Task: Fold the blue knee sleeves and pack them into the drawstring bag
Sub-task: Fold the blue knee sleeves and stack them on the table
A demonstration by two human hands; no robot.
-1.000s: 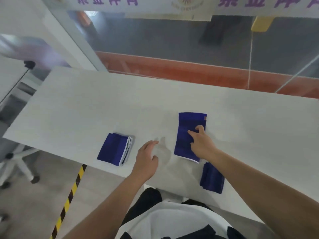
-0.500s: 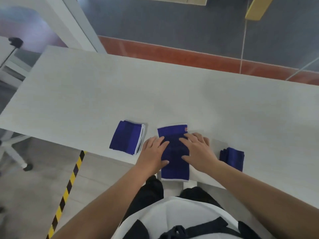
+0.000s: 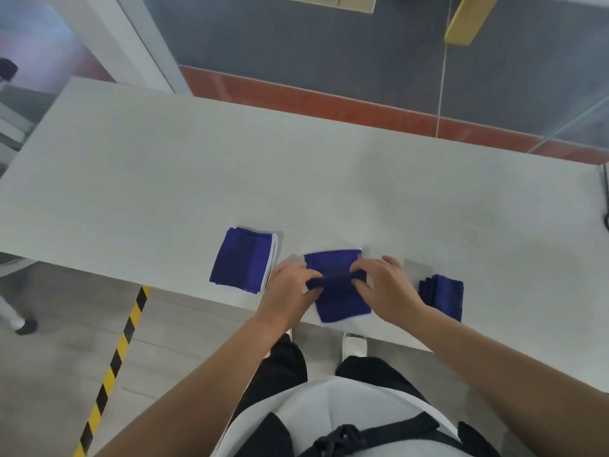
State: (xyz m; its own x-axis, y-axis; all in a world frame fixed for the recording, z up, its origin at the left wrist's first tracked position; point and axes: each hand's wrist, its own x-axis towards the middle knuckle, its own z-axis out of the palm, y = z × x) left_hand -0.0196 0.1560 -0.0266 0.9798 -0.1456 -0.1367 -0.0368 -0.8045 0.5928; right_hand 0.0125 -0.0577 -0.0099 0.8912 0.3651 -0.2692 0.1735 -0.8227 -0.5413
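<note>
Left hand (image 3: 290, 286), right hand (image 3: 387, 288) pinch knee sleeve (image 3: 342, 303) crease

Left hand (image 3: 290, 285) and right hand (image 3: 385, 288) pinch a ridge across the sleeve (image 3: 339, 303) at the counter (image 3: 197, 176) edge, between a folded stack (image 3: 242, 260) and a blue bundle (image 3: 443, 293).

A white top (image 3: 329, 410) is recorded over black trousers (image 3: 283, 367), crossed at the near edge by a black strap (image 3: 395, 427) with a knotted cord, one white shoe (image 3: 354, 346) is noted beyond the right trouser leg, and the left forearm (image 3: 214, 367) and right forearm (image 3: 494, 364) are left bare.
</note>
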